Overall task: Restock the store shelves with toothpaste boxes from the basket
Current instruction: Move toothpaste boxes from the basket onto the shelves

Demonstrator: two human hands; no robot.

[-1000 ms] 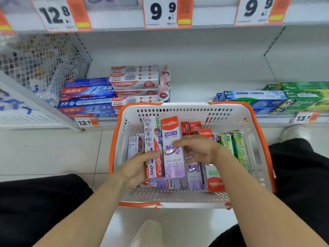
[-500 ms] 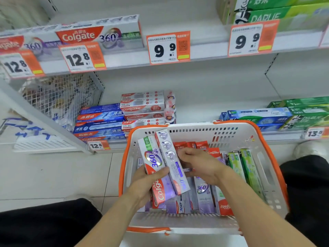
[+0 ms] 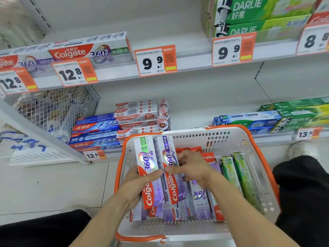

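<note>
On the far left, a wire mesh bin (image 3: 57, 111) sits under the upper shelf (image 3: 192, 65). On that upper shelf lie Colgate 360 boxes (image 3: 89, 50), with a price tag reading 12.8 (image 3: 73, 73) in front of them. On the bottom shelf, blue toothpaste boxes (image 3: 94, 132) are stacked flat, and just beside them is a pile of white and red Colgate boxes (image 3: 137, 114).

Next comes the white basket (image 3: 249, 139) with its orange rim, low in the middle. The left hand (image 3: 137, 184) holds a toothpaste box with a green end (image 3: 147, 164), with the thumb across its front. Touching it on the right is a toothpaste box with a purple end (image 3: 169, 168). The right hand (image 3: 192, 168) holds this one, with the thumb on the front and the fingers curled round its side. Both boxes stand tilted up over the basket. More boxes lie under them, purple ones (image 3: 197, 198) in the middle and green ones (image 3: 240, 175) along the right side.

Higher up on the right are two 9.9 price tags (image 3: 156, 61), and green Darlie boxes (image 3: 258, 13) sit on the upper shelf. More green Darlie boxes (image 3: 302, 113) lie on the bottom shelf at the far right.
</note>
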